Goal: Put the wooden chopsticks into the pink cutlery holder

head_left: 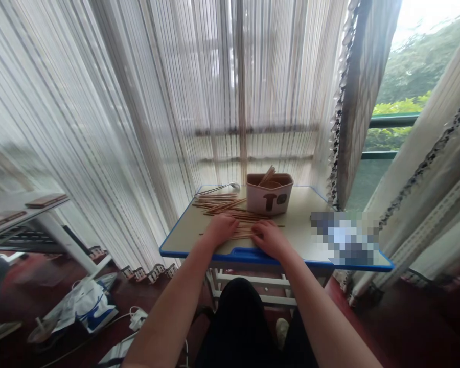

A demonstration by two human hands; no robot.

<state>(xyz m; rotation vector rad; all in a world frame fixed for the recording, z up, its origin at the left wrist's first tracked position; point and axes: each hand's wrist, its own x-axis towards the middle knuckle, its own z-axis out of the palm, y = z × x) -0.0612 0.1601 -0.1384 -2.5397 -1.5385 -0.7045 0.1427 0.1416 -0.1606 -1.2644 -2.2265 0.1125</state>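
Several thin wooden chopsticks (222,204) lie mostly crosswise on the small desk (302,240), some overlapping at angles. My left hand (223,228) is closed over one part of the nearest chopsticks, its fingers bent down onto them. To its right, my right hand (267,236) has its fingers curled onto the same bunch, thumb towards the near side. A short stretch of the sticks shows between the two hands. Just behind my right hand stands a pale bin (262,200) with a brown rim and a mushroom print. More chopsticks (269,175) lean upright in it.
A metal ladle-like utensil (233,185) lies at the back left of the desk. A pixelated area (341,237) covers something at the right. Curtains (222,102) hang behind the desk. On the floor at left are a white-and-blue bag (94,304) and a power strip with cable (138,318).
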